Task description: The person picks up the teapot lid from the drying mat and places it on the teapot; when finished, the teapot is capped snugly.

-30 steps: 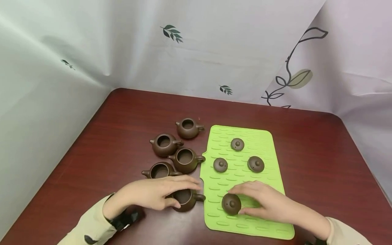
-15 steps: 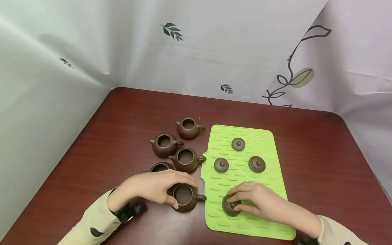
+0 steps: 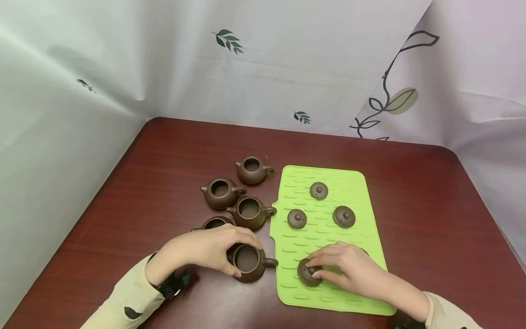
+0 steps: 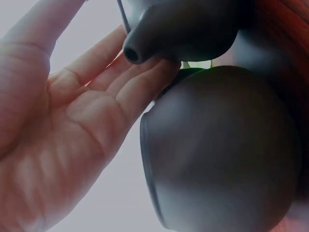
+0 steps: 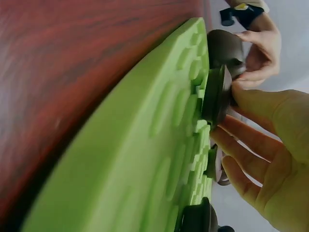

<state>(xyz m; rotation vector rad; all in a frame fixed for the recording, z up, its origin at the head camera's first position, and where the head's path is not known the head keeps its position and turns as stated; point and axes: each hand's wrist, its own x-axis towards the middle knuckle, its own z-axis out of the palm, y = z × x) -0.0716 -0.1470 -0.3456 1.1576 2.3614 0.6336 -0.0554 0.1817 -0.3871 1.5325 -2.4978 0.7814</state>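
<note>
Left hand (image 3: 213,247) curls round a pot (image 3: 255,270), right hand (image 3: 349,266), apart, pinches a lid (image 3: 306,273) below it: centred, level grip serves best

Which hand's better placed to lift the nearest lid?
Right, I'd say: the right hand pinches that lid from above, while the left hand is occupied holding a pot.

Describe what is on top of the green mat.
Three uncovered brown lids lie on the green mat; nearer, the right hand pinches a fourth lid. In the head view, that hand hides all but a dark edge of something behind it.
</note>
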